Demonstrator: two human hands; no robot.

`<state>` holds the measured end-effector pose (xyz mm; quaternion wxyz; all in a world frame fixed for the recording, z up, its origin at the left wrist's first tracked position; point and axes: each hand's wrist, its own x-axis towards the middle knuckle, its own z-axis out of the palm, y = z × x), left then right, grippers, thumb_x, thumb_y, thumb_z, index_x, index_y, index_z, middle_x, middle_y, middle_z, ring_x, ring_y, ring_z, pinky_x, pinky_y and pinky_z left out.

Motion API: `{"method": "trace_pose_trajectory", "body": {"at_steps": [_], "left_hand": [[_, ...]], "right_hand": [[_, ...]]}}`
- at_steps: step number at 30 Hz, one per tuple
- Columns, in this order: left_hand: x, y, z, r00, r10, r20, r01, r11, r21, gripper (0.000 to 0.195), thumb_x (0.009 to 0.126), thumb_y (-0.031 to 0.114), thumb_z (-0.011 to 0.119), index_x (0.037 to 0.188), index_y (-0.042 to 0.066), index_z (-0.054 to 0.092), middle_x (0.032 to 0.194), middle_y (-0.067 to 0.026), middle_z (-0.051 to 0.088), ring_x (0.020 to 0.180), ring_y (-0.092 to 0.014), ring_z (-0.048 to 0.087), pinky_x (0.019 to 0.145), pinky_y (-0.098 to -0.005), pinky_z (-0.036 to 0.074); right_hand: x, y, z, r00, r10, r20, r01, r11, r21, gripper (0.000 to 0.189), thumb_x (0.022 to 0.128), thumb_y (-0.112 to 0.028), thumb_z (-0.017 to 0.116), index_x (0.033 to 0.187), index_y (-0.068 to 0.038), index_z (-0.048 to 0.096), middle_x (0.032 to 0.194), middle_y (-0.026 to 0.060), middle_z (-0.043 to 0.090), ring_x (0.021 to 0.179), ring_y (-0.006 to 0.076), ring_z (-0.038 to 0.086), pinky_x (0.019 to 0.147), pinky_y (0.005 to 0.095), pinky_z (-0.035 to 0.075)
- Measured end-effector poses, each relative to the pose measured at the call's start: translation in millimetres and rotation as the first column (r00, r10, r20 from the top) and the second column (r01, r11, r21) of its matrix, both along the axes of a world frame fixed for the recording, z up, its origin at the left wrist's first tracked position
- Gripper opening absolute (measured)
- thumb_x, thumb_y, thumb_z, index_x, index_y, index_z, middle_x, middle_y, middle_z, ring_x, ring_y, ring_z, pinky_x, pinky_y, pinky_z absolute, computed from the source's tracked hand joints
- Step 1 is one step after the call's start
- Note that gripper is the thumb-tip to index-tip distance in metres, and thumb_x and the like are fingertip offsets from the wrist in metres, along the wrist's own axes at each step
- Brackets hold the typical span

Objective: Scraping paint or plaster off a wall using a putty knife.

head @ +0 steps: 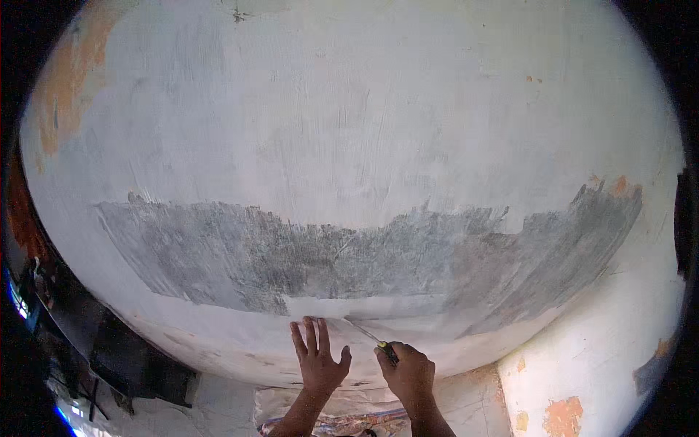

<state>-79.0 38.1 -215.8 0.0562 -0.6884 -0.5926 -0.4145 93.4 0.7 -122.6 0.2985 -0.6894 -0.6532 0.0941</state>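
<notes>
My right hand [408,371] grips the dark, yellow-collared handle of what looks like a screwdriver [366,334]. Its thin metal shaft slants up and left, with the tip at the pale band below the dark patch. My left hand [321,365] is spread, fingers up and thumb out, apparently resting on the painted wall [338,136]; nothing is in it. A broad dark grey patch [327,262] with ragged upper edges crosses the wall just above both hands. Between patch and fingertips runs a smooth whitish strip [371,307].
At lower left stands a dark, flat-sided object [136,360], partly in shadow. A lighter side wall [606,349] with peeling orange patches [564,416] meets this wall at the right. Below my hands lies a patterned, crumpled sheet or cloth [349,425] on the floor.
</notes>
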Motion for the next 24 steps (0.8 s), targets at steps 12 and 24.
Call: {"method": "trace_pose_trajectory", "body": {"at_steps": [12,24], "left_hand": [[-1,-3,1,0.999,0.032,-0.028,-0.033,0.997,-0.065,0.086,0.081,0.035,0.068,0.145,-0.007,0.028,0.154,-0.0275,0.016,0.141,-0.054,0.01,0.112,-0.063,0.02],[-1,-5,5,0.998,0.046,-0.042,-0.052,0.988,-0.148,0.089,0.082,0.036,0.067,0.147,-0.008,0.024,0.155,-0.0261,0.016,0.142,-0.053,0.008,0.112,-0.0634,0.018]], "right_hand": [[-9,0,-4,0.999,0.046,-0.023,-0.047,0.998,-0.037,0.029,0.087,-0.037,0.067,0.089,-0.008,0.068,0.078,0.0108,0.069,0.073,0.0317,0.068,0.065,0.0409,0.053],[9,7,-2,0.999,0.016,0.045,-0.015,1.0,-0.016,0.027,0.086,-0.036,0.068,0.086,-0.009,0.069,0.076,0.0102,0.069,0.07,0.0303,0.068,0.064,0.0401,0.054]]}}
